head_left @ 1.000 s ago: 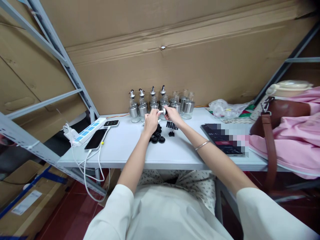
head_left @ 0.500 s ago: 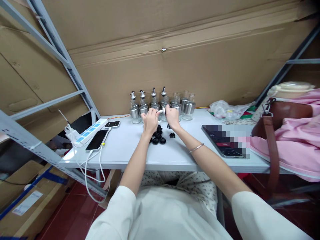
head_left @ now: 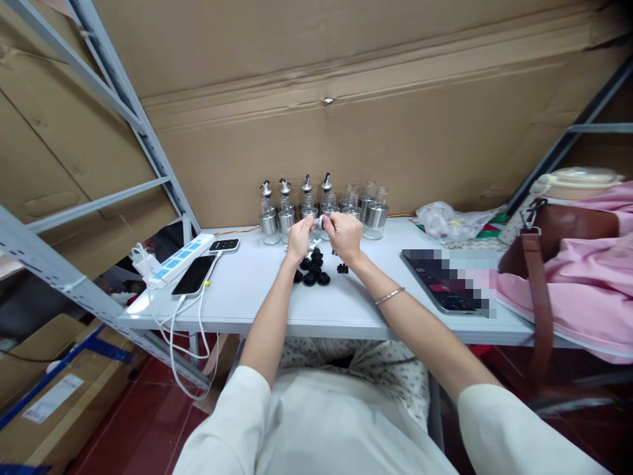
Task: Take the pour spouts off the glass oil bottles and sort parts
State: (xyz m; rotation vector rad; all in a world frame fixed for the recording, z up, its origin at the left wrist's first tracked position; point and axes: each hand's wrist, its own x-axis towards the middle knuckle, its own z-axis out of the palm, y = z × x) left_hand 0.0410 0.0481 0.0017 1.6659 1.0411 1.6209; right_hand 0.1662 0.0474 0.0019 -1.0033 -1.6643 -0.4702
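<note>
My left hand (head_left: pixel 299 239) and my right hand (head_left: pixel 342 235) meet above the white table (head_left: pixel 247 290), both pinched around a small silver and white spout part (head_left: pixel 320 223) held between them. Under the hands lie several black round caps (head_left: pixel 312 272) and small black stoppers (head_left: pixel 341 268). Behind them stands a row of glass oil bottles with steel bases (head_left: pixel 321 208); the left ones carry pourer spouts, the right ones stand without tops.
A white power strip (head_left: pixel 182 257), a dark phone on a cable (head_left: pixel 192 276) and a small black device (head_left: pixel 223 245) lie at the left. A tablet (head_left: pixel 445 280), a brown bag (head_left: pixel 544 231), pink cloth (head_left: pixel 583 284) and a plastic bag (head_left: pixel 445 218) fill the right. Cardboard backs the table.
Both hands stay together on the small part; they have lifted slightly and the right hand has turned over it. The view has shifted a little.
</note>
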